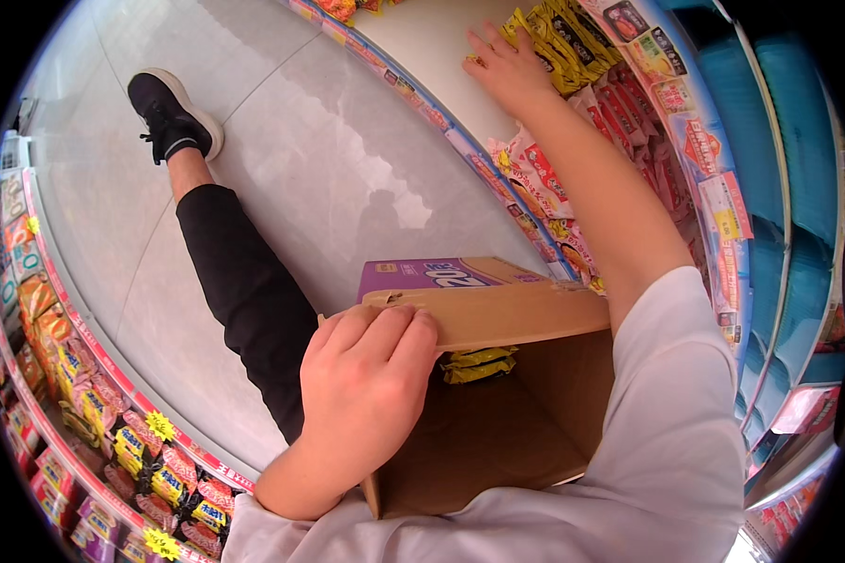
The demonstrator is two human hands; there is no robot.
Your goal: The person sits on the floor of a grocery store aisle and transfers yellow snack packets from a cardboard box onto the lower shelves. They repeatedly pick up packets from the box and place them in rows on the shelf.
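My left hand grips the upper flap of an open cardboard box in front of my body. A few yellow snack packets lie inside the box, at its far side. My right arm stretches out to a white shelf. There my right hand is spread, fingers apart, at the edge of a row of yellow packets. Whether its fingertips touch them I cannot tell. Red and pink packets sit beside the yellow row, partly behind my forearm.
Larger pink snack bags lie on the shelf near its printed edge strip. Teal shelf panels rise at the right. Another stocked shelf curves along the left. My leg extends across the grey tiled floor.
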